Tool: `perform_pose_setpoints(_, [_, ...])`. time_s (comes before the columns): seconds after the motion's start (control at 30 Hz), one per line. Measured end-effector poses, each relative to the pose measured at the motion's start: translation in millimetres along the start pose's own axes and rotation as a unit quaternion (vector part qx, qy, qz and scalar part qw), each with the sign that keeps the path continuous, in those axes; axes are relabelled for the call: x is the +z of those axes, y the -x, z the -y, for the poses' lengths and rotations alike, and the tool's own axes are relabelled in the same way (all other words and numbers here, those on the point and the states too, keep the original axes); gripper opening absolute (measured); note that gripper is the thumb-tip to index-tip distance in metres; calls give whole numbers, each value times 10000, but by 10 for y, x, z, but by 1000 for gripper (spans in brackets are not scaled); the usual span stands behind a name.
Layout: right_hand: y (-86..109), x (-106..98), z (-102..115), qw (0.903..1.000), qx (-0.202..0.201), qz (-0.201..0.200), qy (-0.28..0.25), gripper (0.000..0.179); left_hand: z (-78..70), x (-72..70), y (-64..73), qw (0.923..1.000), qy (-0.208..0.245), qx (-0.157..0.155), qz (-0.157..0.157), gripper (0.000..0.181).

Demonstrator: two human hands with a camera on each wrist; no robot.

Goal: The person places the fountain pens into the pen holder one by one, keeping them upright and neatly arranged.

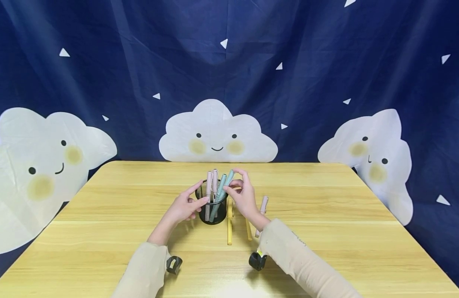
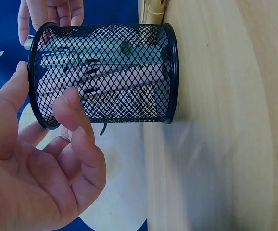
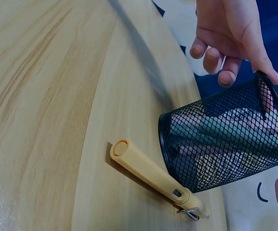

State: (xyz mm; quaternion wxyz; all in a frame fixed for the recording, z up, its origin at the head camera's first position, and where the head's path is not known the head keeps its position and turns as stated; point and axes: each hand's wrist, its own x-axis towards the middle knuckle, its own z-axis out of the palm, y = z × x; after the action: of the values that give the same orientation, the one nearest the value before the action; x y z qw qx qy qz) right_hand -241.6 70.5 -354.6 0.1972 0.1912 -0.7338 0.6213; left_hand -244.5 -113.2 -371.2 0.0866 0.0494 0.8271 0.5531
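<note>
A black mesh pen holder [image 1: 212, 217] stands upright on the wooden table. My left hand [image 1: 181, 207] holds its rim from the left, thumb on the near side and index finger on the far side. Two pale pink pens [image 1: 208, 182] and a teal pen [image 1: 221, 184] lean inside it. Between the thumb and fingers of my right hand [image 1: 245, 199], a second teal pen [image 1: 230, 177] is pinched by its upper end, tilted over the right rim. Its lower part goes down into the holder. Through the mesh [image 2: 105, 72] the pens show only partly.
Right of the holder lie a yellow pen [image 1: 230, 231] with a metal clip, another yellow pen [image 1: 249, 231] and a pale pink pen [image 1: 264, 204], the latter two partly behind the right hand and wrist. A dark blue curtain [image 1: 229, 74] with white clouds hangs behind the table [image 1: 102, 231].
</note>
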Motion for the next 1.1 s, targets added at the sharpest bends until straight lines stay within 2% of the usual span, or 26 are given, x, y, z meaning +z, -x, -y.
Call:
perform_pose_setpoints(0.17, [0,2,0,10000,-57,18,40,45,8,0,-8,10000,-51,14,-18,69])
perform_pose_setpoints(0.4, [-8,-6,22,9999,143,57,41,46,16,1,-14,9999,-99,46,-41,69])
perform_pose_setpoints(0.87, [1,-4,58,9996,113,13,259,44,11,3,-3,9999,-102,53,-36,68])
perform_pose_setpoints(0.93, [-6,0,42,9996,37,-4,288,42,8,2,1,9999,-89,49,-27,68])
perform_pose_setpoints(1.1, [-54,18,-177,9993,-46,-75,367,41,1,-2,9,9999,-85,59,-6,68])
